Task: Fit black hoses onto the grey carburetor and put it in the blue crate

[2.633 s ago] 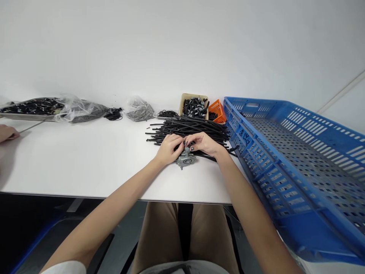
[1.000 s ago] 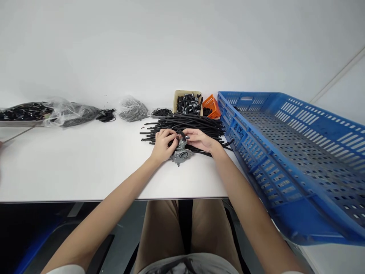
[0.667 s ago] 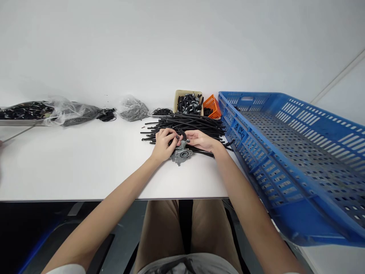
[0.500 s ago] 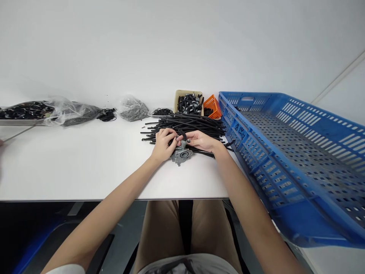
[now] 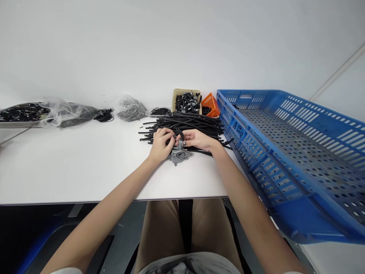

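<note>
A grey metal carburetor (image 5: pixel 179 155) rests upright on the white table, its round bore facing me. From its top rises a short black rubber hose (image 5: pixel 181 134), slightly bent. My left hand (image 5: pixel 162 144) is closed around the carburetor's left side, with its fingertips hidden partly behind the metal. At the upper right, my right hand (image 5: pixel 196 139) pinches at the base of the hose, thumb in front and fingers behind. Many long black tubes (image 5: pixel 191 123) lie in a pile just beyond both hands.
A large blue crate (image 5: pixel 256 152) stands at the right. Behind the tubes are a cream bin (image 5: pixel 173 99) of short black hoses with metal clips and an orange basket (image 5: pixel 213 103). Plastic bags (image 5: pixel 129 108) of small parts and a tray of black parts (image 5: pixel 24 112) line the back left.
The view has shifted slightly. Both hands stay at the carburetor and the short hose, with only small finger movement.
</note>
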Action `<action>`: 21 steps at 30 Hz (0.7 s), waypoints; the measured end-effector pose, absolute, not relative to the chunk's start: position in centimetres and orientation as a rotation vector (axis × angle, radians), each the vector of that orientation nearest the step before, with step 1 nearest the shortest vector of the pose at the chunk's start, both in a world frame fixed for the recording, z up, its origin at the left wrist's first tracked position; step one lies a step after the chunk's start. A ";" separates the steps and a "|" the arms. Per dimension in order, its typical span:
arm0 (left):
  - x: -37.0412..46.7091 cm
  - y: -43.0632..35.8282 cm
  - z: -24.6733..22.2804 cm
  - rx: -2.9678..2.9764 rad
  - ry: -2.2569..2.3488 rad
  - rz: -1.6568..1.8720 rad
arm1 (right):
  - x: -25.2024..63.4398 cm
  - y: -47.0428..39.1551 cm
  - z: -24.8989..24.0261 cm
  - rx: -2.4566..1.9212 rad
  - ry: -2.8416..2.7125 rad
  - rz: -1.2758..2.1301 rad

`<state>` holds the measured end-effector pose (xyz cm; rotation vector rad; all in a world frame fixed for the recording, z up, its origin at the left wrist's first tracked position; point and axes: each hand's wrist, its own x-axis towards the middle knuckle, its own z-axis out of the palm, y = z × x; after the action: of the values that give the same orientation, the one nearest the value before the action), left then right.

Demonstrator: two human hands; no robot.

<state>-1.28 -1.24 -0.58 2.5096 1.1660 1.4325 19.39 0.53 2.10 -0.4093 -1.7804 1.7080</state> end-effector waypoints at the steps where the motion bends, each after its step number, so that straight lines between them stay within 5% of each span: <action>1: -1.3 -1.2 -0.6 2.512 1.171 1.427 | 19.3 0.5 2.2 -0.417 -1.768 1.719; 21: -1.3 -1.2 -0.5 2.507 1.165 1.413 | 19.5 0.5 2.2 -0.295 -1.794 1.727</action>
<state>-1.32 -1.20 -0.48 2.5071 1.1649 1.4126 19.49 0.48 2.18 -0.2947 -1.7940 1.7268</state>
